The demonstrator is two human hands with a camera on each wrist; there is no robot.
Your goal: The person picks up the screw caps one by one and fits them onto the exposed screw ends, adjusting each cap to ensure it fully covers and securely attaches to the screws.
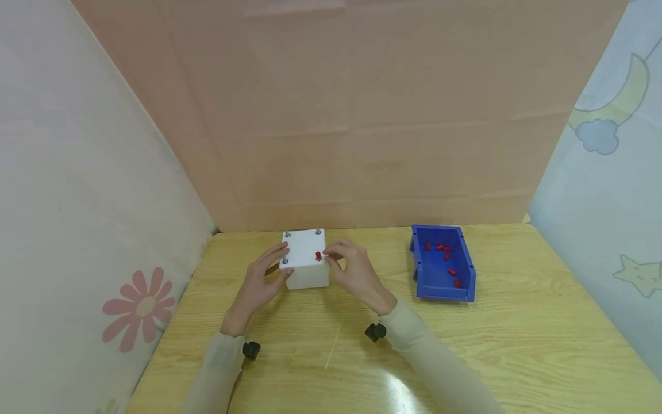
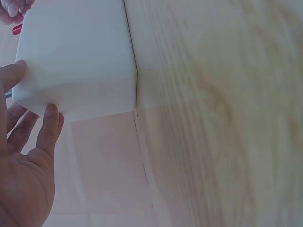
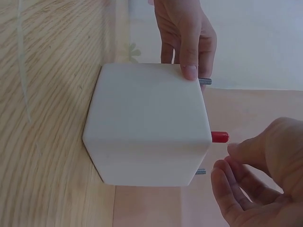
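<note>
A white block [image 1: 307, 277] stands on the table, with a threaded metal stud [image 1: 287, 234] upright at three of its top corners. On the near right corner stud sits a red cap [image 3: 219, 137]. My left hand [image 1: 260, 280] holds the block by its left side, the thumb on the near face and the fingers around the corner. Beside the red cap is my right hand [image 1: 357, 275], its thumb and fingers loosely bent. In the right wrist view a small gap separates those fingertips from the cap, and I see nothing held between them.
To the right stands a blue bin [image 1: 446, 293] with several loose red caps [image 1: 452, 272] inside. A brown paper-like wall [image 1: 351, 144] rises behind the table [image 1: 517, 322]. Patterned sheets flank both sides. A thin pale strip [image 1: 334, 344] lies on the wood in front of the block.
</note>
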